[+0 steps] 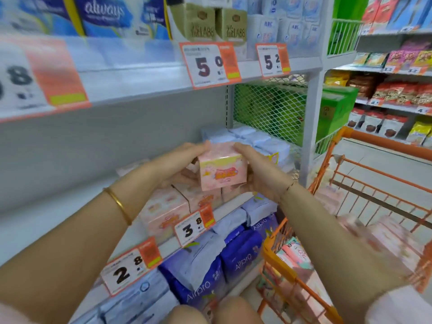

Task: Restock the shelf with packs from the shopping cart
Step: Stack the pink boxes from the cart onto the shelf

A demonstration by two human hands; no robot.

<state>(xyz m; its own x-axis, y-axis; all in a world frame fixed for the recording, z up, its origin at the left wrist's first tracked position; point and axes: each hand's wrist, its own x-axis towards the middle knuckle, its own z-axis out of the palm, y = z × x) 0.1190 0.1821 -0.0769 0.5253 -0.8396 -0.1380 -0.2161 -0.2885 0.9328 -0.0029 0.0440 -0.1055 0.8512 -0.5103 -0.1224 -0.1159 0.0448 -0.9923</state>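
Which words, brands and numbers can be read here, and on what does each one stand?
"always": blue pack, top shelf.
"ABC": white packs, top shelf.
"Airpro": dark blue packs, lower shelf.
"Kotex", upside down: pack in the cart.
"50": price tag.
"52": next price tag.
"38": lower price tag.
"28": lowest price tag.
Held pink pack: print too blurred to read.

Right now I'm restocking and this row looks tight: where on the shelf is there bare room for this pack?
Bare shelf for the held pink pack lies left of the stacked pink packs. Right of them it is crowded: pale blue packs fill the end by the green mesh.
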